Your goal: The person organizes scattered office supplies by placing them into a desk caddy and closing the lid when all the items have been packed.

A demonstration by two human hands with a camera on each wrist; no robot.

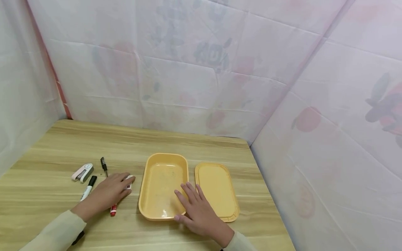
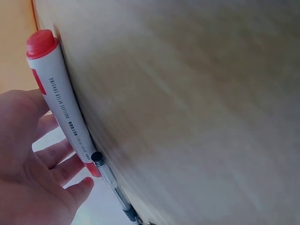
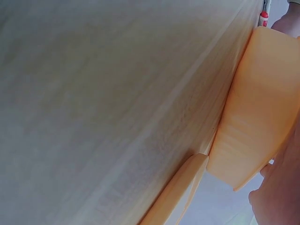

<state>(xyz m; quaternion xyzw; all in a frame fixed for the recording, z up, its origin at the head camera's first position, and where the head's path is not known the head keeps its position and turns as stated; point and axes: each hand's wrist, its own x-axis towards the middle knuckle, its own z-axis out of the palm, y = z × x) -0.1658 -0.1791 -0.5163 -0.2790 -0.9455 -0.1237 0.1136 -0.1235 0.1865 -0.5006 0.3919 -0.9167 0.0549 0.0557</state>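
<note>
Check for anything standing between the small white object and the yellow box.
Nothing visible stands between the small white object and the yellow box except fingertips of the left hand and bare table. The right hand is at the box's opposite side.

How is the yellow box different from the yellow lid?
The yellow box is deep, with walls; the yellow lid is flat and thin. In the head view, the box is left of the lid. Both have rounded corners and lie on the table.

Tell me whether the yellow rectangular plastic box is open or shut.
Open: the box shows its inside; a flat yellow lid lies beside it.
</note>
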